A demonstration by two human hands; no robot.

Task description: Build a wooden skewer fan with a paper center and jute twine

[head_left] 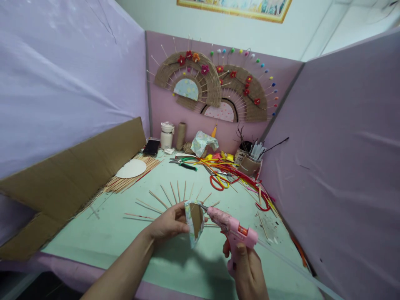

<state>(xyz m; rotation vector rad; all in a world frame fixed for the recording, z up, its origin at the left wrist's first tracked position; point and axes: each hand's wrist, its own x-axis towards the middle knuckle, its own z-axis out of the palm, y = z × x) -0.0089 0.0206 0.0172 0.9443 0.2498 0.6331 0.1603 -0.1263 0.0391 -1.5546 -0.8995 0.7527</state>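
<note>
My left hand (pixel 171 221) pinches a half-round cardboard piece (pixel 196 220) whose edge is wrapped in pale blue floral fabric. It is tilted on edge above the table, its brown cardboard side partly facing me. In my right hand (pixel 246 266) is a pink glue gun (pixel 231 227), gripped by its handle, with a clear glue stick trailing from its back. The metal nozzle points left and meets or nearly meets the upper right edge of the piece. Behind my left hand, thin wooden sticks (pixel 173 193) fan out on the table; their inner ends are partly hidden.
Pruning shears (pixel 184 163), orange-handled scissors (pixel 218 182) and bright strips (pixel 231 168) lie at the back. A white oval (pixel 131 168) rests on a stick bundle (pixel 150 164) beside a cardboard strip (pixel 93 154). A white jar (pixel 167 135) stands behind. Finished fans (pixel 187 75) hang on the back panel.
</note>
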